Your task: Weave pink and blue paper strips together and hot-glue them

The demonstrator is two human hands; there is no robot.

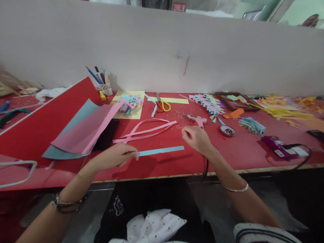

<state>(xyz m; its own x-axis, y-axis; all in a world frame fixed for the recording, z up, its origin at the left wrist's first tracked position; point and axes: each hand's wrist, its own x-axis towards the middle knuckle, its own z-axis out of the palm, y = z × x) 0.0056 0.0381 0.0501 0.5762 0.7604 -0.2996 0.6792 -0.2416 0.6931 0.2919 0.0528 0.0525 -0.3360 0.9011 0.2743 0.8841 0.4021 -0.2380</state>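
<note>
My left hand (118, 156) pinches the left end of a light blue paper strip (162, 150), which stretches to the right just above the red tabletop. The strip's right end is free. My right hand (196, 137) is curled closed, a little above and to the right of that end, with nothing showing in its fingers. Right behind it lies a pink hot glue gun (198, 120). Beyond the blue strip are several long pink paper strips (149, 129), loosely crossed. Yellow-handled scissors (163, 104) rest farther back.
Pink paper (83, 130) and blue paper lean against a red board (30, 125) at left. A pen cup (106, 88), fringed paper bundles (130, 103), a spoon (226, 130), a wooden tray (249, 107) and a purple device (279, 147) stand about. A grey partition (141, 50) closes the back.
</note>
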